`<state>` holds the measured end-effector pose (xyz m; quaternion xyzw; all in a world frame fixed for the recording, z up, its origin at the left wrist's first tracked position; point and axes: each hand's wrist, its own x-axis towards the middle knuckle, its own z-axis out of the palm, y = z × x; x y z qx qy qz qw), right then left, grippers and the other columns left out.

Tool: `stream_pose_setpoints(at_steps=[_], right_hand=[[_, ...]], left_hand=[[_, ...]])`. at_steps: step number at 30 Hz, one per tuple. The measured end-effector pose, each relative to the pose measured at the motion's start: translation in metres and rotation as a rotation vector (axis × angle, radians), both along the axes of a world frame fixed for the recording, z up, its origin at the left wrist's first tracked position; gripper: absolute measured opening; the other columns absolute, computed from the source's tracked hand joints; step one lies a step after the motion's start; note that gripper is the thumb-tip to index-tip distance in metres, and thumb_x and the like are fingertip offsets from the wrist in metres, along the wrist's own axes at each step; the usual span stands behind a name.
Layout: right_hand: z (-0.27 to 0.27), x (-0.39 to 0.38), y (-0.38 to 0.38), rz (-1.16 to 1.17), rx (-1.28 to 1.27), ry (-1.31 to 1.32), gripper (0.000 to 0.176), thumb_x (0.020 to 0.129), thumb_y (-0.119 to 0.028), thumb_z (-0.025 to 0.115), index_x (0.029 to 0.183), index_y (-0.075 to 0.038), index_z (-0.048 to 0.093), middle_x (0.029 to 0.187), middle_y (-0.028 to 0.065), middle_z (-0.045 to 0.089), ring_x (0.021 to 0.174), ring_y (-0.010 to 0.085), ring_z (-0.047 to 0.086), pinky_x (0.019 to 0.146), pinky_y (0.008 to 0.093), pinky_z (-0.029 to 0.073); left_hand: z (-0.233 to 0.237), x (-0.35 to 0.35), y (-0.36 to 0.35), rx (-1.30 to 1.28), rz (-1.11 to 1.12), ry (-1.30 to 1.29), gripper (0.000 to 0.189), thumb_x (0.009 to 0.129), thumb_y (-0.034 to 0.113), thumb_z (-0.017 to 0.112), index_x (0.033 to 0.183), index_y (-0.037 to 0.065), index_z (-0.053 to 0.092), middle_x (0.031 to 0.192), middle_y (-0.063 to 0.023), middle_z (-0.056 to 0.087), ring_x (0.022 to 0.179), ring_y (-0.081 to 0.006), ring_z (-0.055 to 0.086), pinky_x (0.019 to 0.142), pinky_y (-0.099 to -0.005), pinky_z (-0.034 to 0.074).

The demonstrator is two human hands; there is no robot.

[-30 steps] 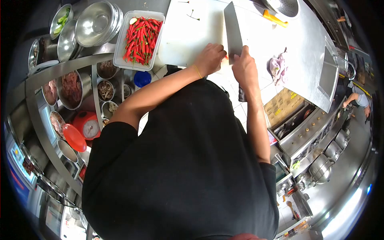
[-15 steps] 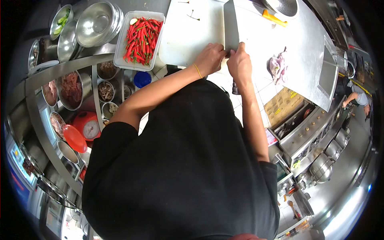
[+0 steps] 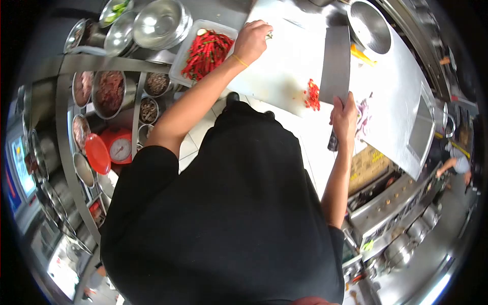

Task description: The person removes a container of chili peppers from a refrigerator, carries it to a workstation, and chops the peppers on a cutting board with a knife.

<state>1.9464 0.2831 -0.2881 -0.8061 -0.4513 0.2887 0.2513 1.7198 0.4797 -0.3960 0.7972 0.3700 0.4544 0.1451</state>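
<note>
In the head view my right hand (image 3: 343,118) is closed round the dark handle of a cleaver (image 3: 335,63), whose broad blade stands over the right side of the white cutting board (image 3: 282,71). A small heap of chopped red chillies (image 3: 312,95) lies on the board just left of the blade. My left hand (image 3: 252,40) is over the board's left side, its fingers closed on small greenish bits that look like chilli stems (image 3: 269,35). Beside that wrist stands a clear plastic tub (image 3: 176,71) of whole red chillies (image 3: 206,55).
Stacked metal bowls (image 3: 160,23) stand at upper left. A yellow-handled tool (image 3: 362,55), a large metal bowl (image 3: 370,28) and a pale purplish piece of food (image 3: 363,119) lie right of the board. Below left are meat pans (image 3: 109,91) and a red scale (image 3: 118,145).
My right hand has carried the cleaver right, uncovering the chopped chillies. My left hand has moved away from the blade to the board's left side, where the stems lay. The view has shifted.
</note>
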Motion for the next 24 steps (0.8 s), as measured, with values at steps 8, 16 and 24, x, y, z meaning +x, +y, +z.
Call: stream_pose_setpoints(at_steps=[8, 16, 24], right_hand=[[-0.047, -0.036, -0.009, 0.034, 0.002, 0.246, 0.025, 0.091, -0.009, 0.05, 0.11, 0.007, 0.049, 0.066, 0.0149, 0.06, 0.046, 0.0186, 0.056, 0.04, 0.032, 0.044], [-0.05, 0.001, -0.008, 0.079, -0.003, 0.215, 0.012, 0.092, -0.01, 0.048, 0.094, 0.002, 0.047, 0.057, 0.008, 0.05, 0.043, 0.0143, 0.048, 0.038, 0.0307, 0.039], [-0.057, -0.019, -0.009, 0.132, -0.024, 0.172, 0.017, 0.091, -0.007, 0.049, 0.103, 0.005, 0.049, 0.065, 0.017, 0.058, 0.046, 0.0206, 0.056, 0.041, 0.033, 0.043]], left_hand=[[0.033, -0.141, -0.029, -0.298, 0.456, -0.017, 0.014, 0.074, -0.004, 0.06, 0.085, -0.001, 0.067, 0.082, -0.0161, 0.067, 0.074, -0.0303, 0.065, 0.067, -0.0357, 0.051], [0.005, -0.144, -0.061, -0.491, 0.465, 0.361, 0.012, 0.072, 0.015, 0.068, 0.081, 0.006, 0.067, 0.086, -0.013, 0.065, 0.082, -0.033, 0.064, 0.072, -0.042, 0.05], [0.004, -0.115, -0.046, -0.41, 0.673, 0.732, 0.014, 0.072, 0.016, 0.065, 0.079, 0.005, 0.066, 0.088, -0.0155, 0.063, 0.084, -0.0349, 0.064, 0.075, -0.0465, 0.051]])
